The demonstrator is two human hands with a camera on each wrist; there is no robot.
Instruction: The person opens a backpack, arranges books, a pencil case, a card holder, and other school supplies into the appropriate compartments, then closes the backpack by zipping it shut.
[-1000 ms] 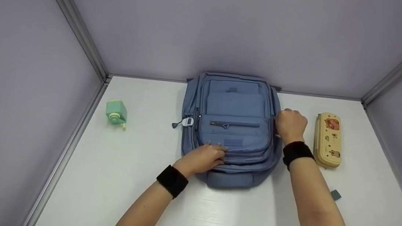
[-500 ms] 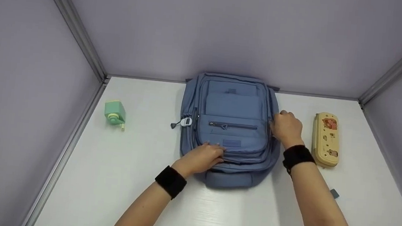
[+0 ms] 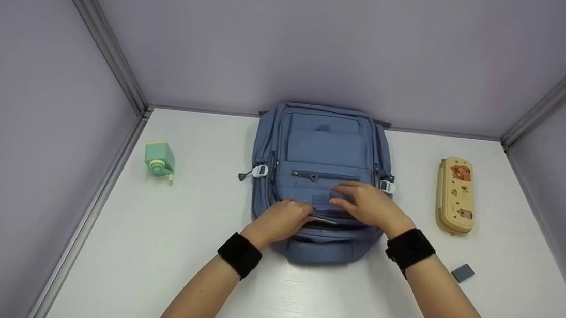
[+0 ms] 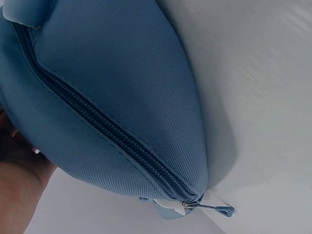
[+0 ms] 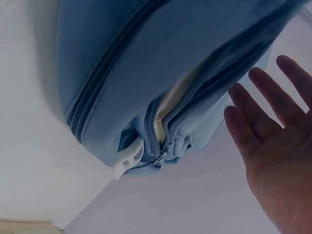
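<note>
On backpack [image 3: 323, 147] front: both hands, right flat.

A white table [image 3: 160, 251] (glossy, walled on three sides) carries a blue backpack [image 3: 323, 147] lying flat at its middle. On it too lie a green dispenser [image 3: 160, 159] at left, and a yellow pencil case [image 3: 456, 195] and small grey eraser [image 3: 462, 273] at right.

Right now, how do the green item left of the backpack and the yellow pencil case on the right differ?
The green item is small, blocky and mint green, with a round part on its near face; the pencil case is long, flat and pale yellow with cartoon prints. The green item lies left of the backpack, the pencil case right of it, lengthwise front to back. Both rest on the white table, clear of both hands.
</note>
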